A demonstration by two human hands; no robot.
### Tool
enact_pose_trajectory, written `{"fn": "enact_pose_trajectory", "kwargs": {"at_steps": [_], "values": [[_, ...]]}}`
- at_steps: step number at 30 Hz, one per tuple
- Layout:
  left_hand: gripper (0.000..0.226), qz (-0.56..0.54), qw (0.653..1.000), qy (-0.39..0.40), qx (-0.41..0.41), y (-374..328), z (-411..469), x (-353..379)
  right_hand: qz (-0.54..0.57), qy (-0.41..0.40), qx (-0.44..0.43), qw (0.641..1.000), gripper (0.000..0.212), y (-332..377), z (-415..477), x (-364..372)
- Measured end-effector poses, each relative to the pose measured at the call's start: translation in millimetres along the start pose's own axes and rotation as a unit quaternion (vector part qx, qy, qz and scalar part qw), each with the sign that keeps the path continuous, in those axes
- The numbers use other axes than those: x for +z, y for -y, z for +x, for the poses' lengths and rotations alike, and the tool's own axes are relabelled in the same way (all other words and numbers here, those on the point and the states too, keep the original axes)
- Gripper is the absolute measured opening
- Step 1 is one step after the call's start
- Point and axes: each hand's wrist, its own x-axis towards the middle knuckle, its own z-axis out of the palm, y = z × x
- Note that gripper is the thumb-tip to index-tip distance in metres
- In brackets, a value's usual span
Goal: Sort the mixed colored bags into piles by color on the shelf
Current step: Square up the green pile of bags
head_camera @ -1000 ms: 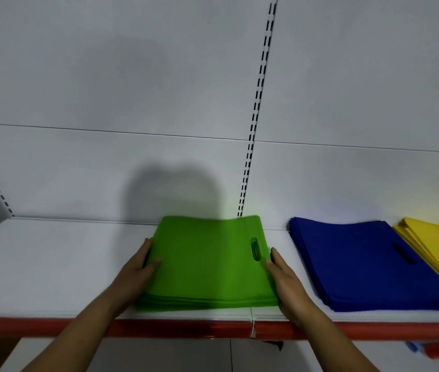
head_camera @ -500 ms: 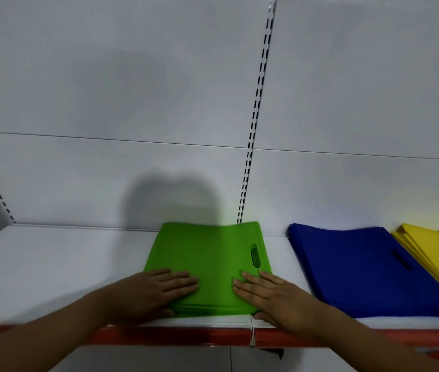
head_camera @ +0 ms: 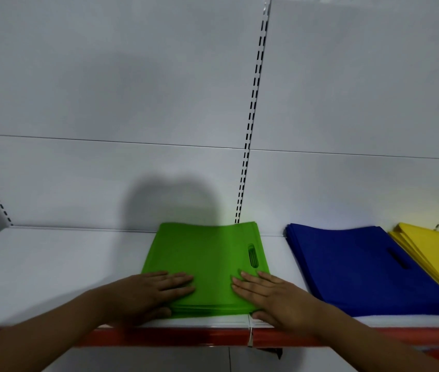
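A pile of green bags (head_camera: 207, 253) lies flat on the white shelf (head_camera: 51, 264), its cut-out handle toward the right. My left hand (head_camera: 151, 294) presses flat on the pile's near left corner, fingers straight. My right hand (head_camera: 272, 296) presses flat on the near right corner, thumb at the pile's front edge. To the right lie a pile of blue bags (head_camera: 360, 267) and, at the frame's edge, a pile of yellow bags (head_camera: 438, 253).
The shelf has a red front strip (head_camera: 186, 336) and a white back panel with a slotted upright (head_camera: 253, 116). Bare white shelf stretches left of the green pile. A narrow gap separates the green and blue piles.
Both hands moved from the sides of the green pile onto its top near edge and now press it flat. Over the last half second they hardly moved.
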Motion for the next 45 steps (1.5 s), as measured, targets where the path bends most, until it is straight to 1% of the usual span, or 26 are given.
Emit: {"fn": "enact_pose_trajectory", "kwargs": {"at_steps": [2, 4, 6, 7, 10, 11, 14, 17, 22, 27, 30, 32, 33, 34, 35, 36, 37, 38, 39, 40, 41, 42, 43, 44, 45], "values": [[0.058, -0.061, 0.997, -0.035, -0.022, -3.8, -3.6, -8.8, 0.032, -0.014, 0.01, 0.999, 0.07, 6.5, -4.8, -8.4], [0.056, -0.122, 0.986, -0.101, -0.056, -3.8, -3.7, -15.0, 0.06, -0.056, 0.04, 0.996, 0.074, 9.9, -3.8, -18.1], [0.056, -0.118, 0.974, -0.158, -0.113, 2.2, 4.8, -16.5, 0.085, -0.105, 0.099, 0.986, 0.082, 4.8, 8.9, -23.6], [0.061, -0.099, 0.97, -0.167, -0.149, 7.6, 12.4, -16.0, 0.099, -0.112, 0.135, 0.98, 0.089, -1.1, 17.9, -25.5], [0.085, -0.048, 0.958, -0.144, -0.243, 26.7, 39.6, -7.4, 0.118, -0.08, 0.224, 0.964, 0.116, -26.0, 47.1, -23.9], [0.088, -0.046, 0.953, -0.137, -0.268, 32.3, 47.7, -2.7, 0.123, -0.068, 0.242, 0.96, 0.123, -33.1, 53.8, -22.0], [0.084, -0.081, 0.939, -0.121, -0.313, 39.6, 63.6, 7.9, 0.15, -0.041, 0.266, 0.951, 0.132, -43.5, 61.6, -13.1], [0.084, -0.089, 0.937, -0.099, -0.323, 39.8, 69.5, 16.5, 0.169, -0.041, 0.274, 0.946, 0.129, -43.8, 59.6, -4.6], [0.089, -0.096, 0.933, -0.117, -0.327, 37.3, 69.7, 21.4, 0.196, -0.046, 0.272, 0.941, 0.124, -44.3, 58.7, 3.4], [0.094, -0.084, 0.932, -0.129, -0.327, 40.2, 72.0, 27.6, 0.213, -0.053, 0.268, 0.938, 0.123, -47.6, 61.5, 12.8], [0.094, -0.087, 0.932, -0.12, -0.33, 38.6, 71.0, 29.9, 0.222, -0.05, 0.268, 0.936, 0.123, -47.2, 63.0, 16.5], [0.099, -0.118, 0.928, -0.123, -0.331, 38.8, 69.2, 28.2, 0.238, -0.06, 0.265, 0.933, 0.123, -45.0, 62.2, 14.9], [0.106, -0.164, 0.921, -0.126, -0.331, 41.5, 67.3, 29.6, 0.26, -0.069, 0.262, 0.927, 0.122, -44.3, 61.4, 13.2], [0.11, -0.233, 0.903, -0.142, -0.332, 43.2, 65.3, 29.0, 0.291, -0.081, 0.262, 0.917, 0.12, -45.0, 60.5, 13.8], [0.109, -0.321, 0.866, -0.177, -0.339, 44.1, 63.7, 24.8, 0.335, -0.103, 0.257, 0.9, 0.118, -44.5, 59.4, 13.6], [0.101, -0.413, 0.808, -0.226, -0.354, 46.1, 62.7, 20.2, 0.395, -0.129, 0.257, 0.872, 0.117, -45.9, 59.0, 14.1], [0.086, -0.494, 0.737, -0.275, -0.371, 46.7, 61.1, 13.4, 0.466, -0.156, 0.261, 0.831, 0.115, -46.0, 58.5, 10.8], [0.068, -0.555, 0.663, -0.322, -0.386, 47.1, 57.6, 6.5, 0.537, -0.184, 0.273, 0.777, 0.11, -46.8, 59.8, 8.1], [0.055, -0.589, 0.605, -0.362, -0.394, 48.7, 54.4, 0.4, 0.599, -0.213, 0.286, 0.717, 0.101, -48.0, 61.6, 7.6], [0.046, -0.595, 0.58, -0.384, -0.404, 51.2, 51.7, -2.2, 0.65, -0.242, 0.303, 0.653, 0.087, -47.2, 63.5, 6.1], [0.044, -0.594, 0.571, -0.394, -0.408, 51.8, 50.1, -2.9, 0.697, -0.262, 0.31, 0.591, 0.074, -46.2, 65.6, 4.2], [0.044, -0.59, 0.567, -0.401, -0.412, 50.6, 49.6, -3.9, 0.727, -0.271, 0.313, 0.548, 0.07, -48.0, 67.6, 5.8], [0.045, -0.583, 0.57, -0.404, -0.415, 49.2, 50.9, -4.4, 0.737, -0.276, 0.313, 0.532, 0.076, -50.7, 68.7, 9.7], [0.046, -0.579, 0.575, -0.401, -0.416, 46.1, 52.0, -5.3, 0.733, -0.271, 0.316, 0.538, 0.08, -51.1, 69.3, 12.4], [0.044, -0.586, 0.576, -0.394, -0.412, 44.2, 53.8, -5.4, 0.73, -0.27, 0.319, 0.541, 0.08, -49.5, 69.4, 13.3]]}}
